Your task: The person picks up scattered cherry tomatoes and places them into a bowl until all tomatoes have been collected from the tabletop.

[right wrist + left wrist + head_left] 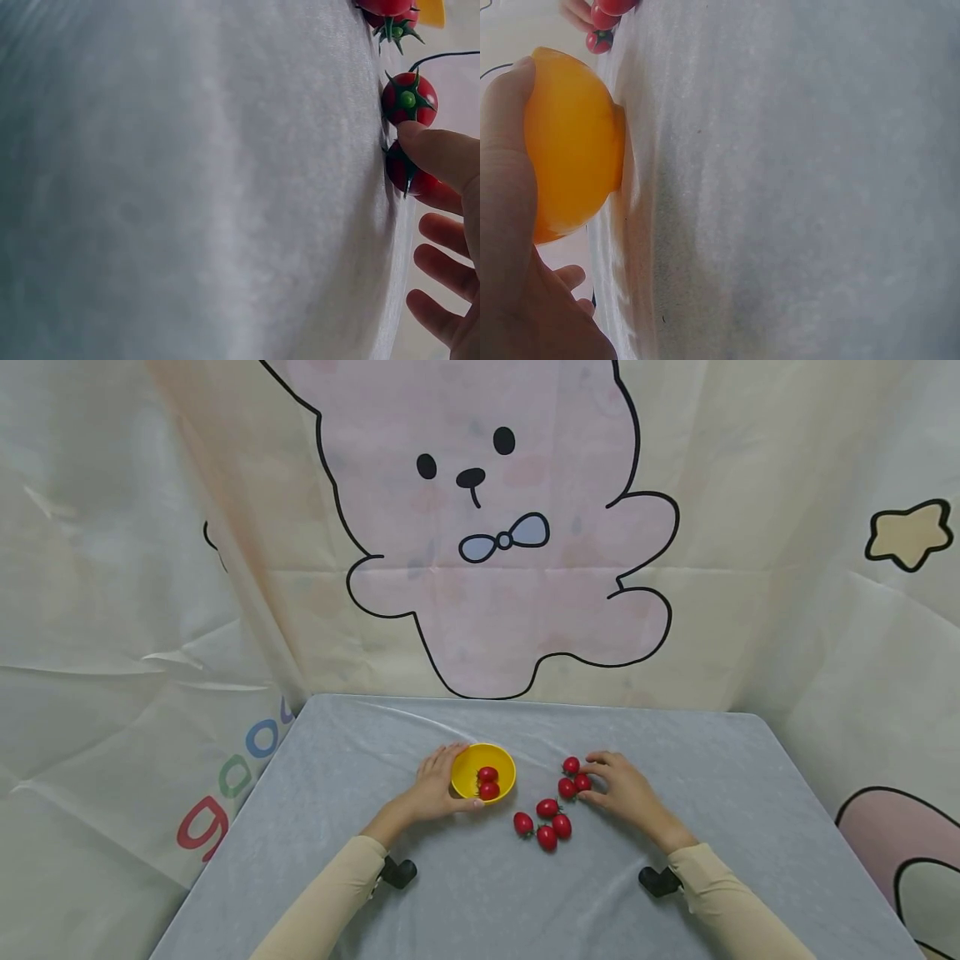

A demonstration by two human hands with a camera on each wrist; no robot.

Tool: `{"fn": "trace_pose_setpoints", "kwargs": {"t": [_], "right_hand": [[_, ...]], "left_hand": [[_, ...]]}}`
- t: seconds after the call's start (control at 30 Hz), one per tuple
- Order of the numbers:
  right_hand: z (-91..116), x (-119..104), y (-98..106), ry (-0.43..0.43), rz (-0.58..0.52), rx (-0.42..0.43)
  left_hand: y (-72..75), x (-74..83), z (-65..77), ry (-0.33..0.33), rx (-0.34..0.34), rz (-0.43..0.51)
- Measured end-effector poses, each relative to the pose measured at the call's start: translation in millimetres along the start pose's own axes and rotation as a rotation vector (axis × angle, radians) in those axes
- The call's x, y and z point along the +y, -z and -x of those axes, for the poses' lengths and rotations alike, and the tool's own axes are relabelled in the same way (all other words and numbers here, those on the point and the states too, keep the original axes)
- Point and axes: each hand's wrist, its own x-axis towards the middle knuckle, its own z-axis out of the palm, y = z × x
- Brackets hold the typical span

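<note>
A small yellow bowl (pixel 463 775) stands on the table with two red cherry tomatoes (pixel 487 790) inside. My left hand (pixel 431 793) grips its left side, the thumb along the near wall and the fingers round the far rim. In the left wrist view the outside of the bowl (pixel 570 142) rests on the cloth. To the right, my right hand (pixel 624 789) pinches a cherry tomato (pixel 582 782) between thumb and index finger. Two more tomatoes (pixel 567 788) sit right beside it. In the right wrist view, the pinched tomato (pixel 405 171) is partly covered by the thumb.
Several loose cherry tomatoes (pixel 547 837) lie clustered between the bowl and my right hand, nearer to me. Grey cloth covers the table (pixel 480 902). A curtain (pixel 750 568) with a cartoon bear hangs behind it.
</note>
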Motion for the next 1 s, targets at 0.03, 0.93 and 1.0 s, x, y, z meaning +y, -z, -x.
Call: {"fn": "trace_pose_setpoints", "kwargs": {"t": [0.03, 0.93, 1.0], "right_hand": [[0.0, 0.2, 0.2, 0.0, 0.004, 0.0], [-12.0, -10.8, 22.4, 0.089, 0.011, 0.044], [-13.8, -12.6, 22.3, 0.085, 0.014, 0.032]], "left_hand": [[0.0, 0.1, 0.1, -0.002, 0.001, 0.001], [0.7, 0.1, 0.1, 0.003, 0.005, 0.011], [0.5, 0.0, 0.0, 0.003, 0.007, 0.008]]}}
